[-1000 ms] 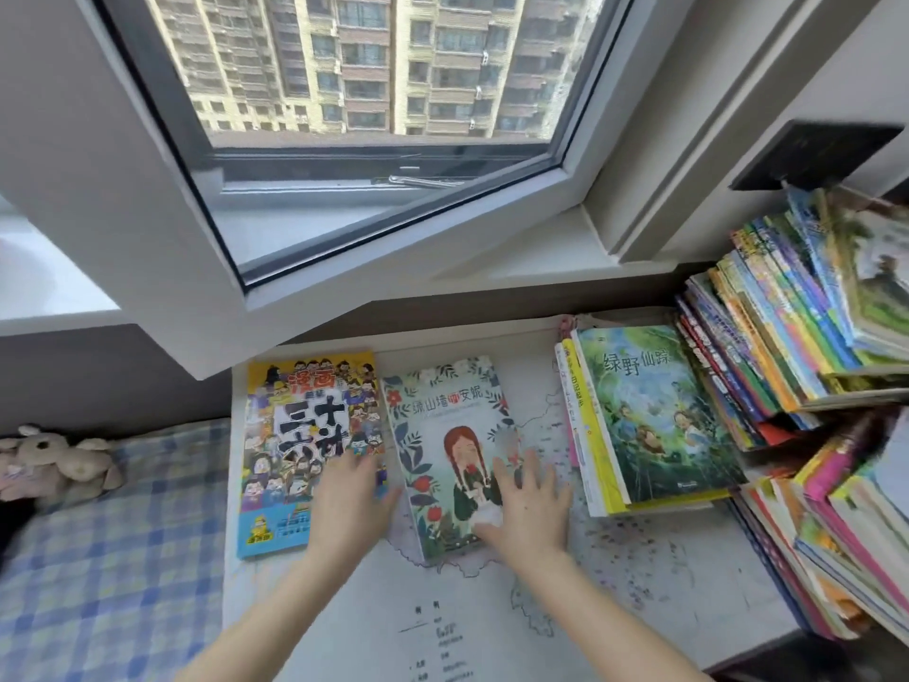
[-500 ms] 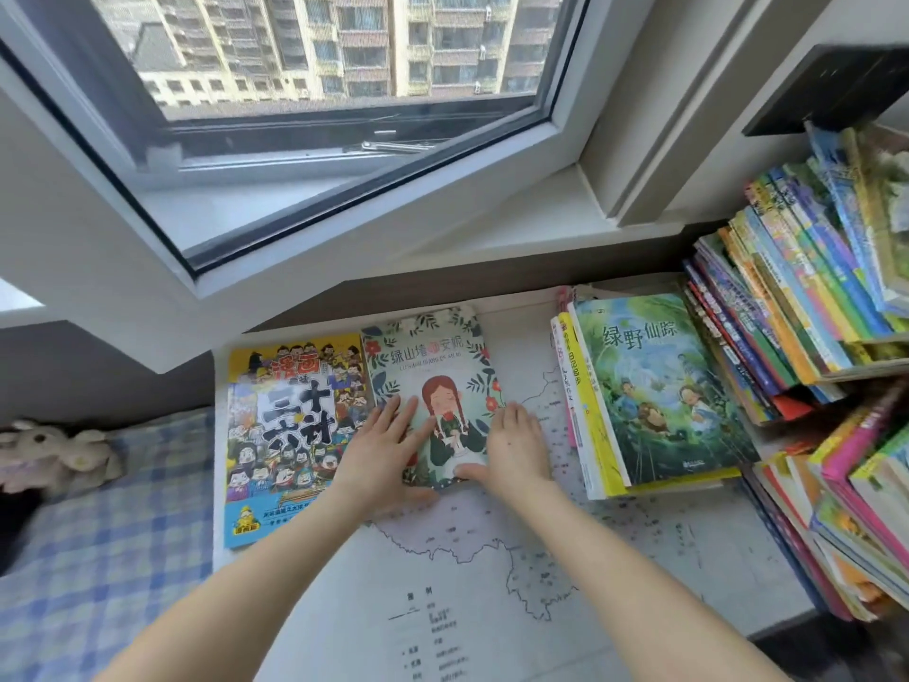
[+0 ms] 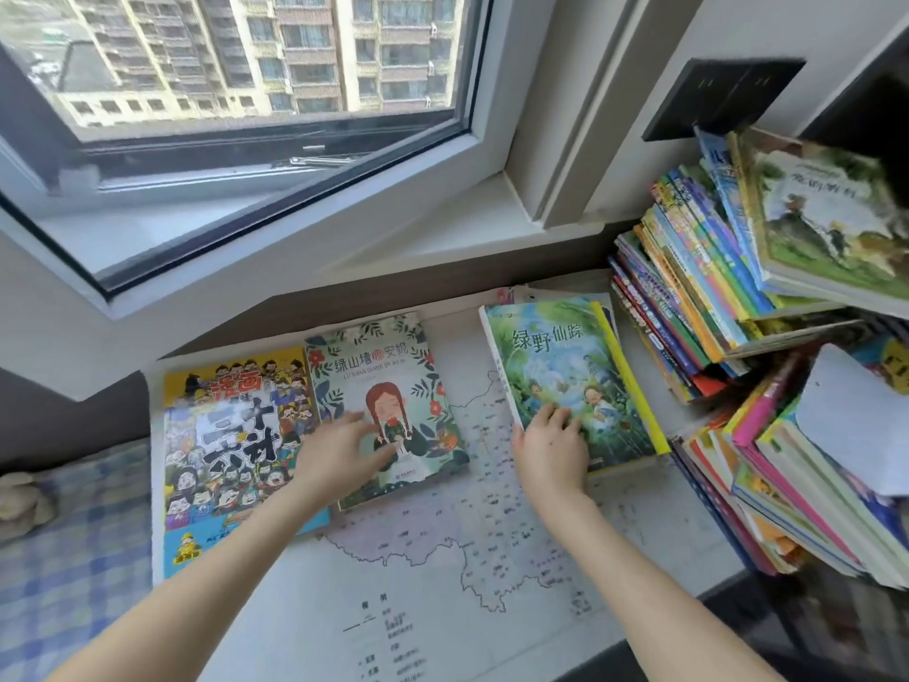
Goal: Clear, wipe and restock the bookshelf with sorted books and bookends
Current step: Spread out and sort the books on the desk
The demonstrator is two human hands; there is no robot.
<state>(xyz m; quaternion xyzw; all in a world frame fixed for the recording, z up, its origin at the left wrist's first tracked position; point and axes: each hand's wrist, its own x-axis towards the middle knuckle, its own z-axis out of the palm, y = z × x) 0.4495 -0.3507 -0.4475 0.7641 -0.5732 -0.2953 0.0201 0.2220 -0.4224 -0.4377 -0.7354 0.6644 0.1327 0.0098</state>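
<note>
Two books lie flat side by side on the map-covered desk (image 3: 442,573): a yellow comic book (image 3: 226,425) at the left and a pale green book with a red-haired girl (image 3: 403,381) beside it. My left hand (image 3: 339,455) rests with straight fingers on the girl book's lower left part. My right hand (image 3: 551,450) grips the lower left corner of a green forest-cover book (image 3: 565,366), the top one of a short stack, and its left edge is lifted.
Leaning and piled picture books (image 3: 698,287) fill the right side, with more stacked (image 3: 797,489) below them. A window sill (image 3: 442,228) runs behind the desk. A checked blanket (image 3: 74,558) and a soft toy (image 3: 19,499) lie at the left.
My right hand left the girl book and moved right to the forest-cover book, taking its corner. My left hand stayed on the girl book. The camera shifted left and up.
</note>
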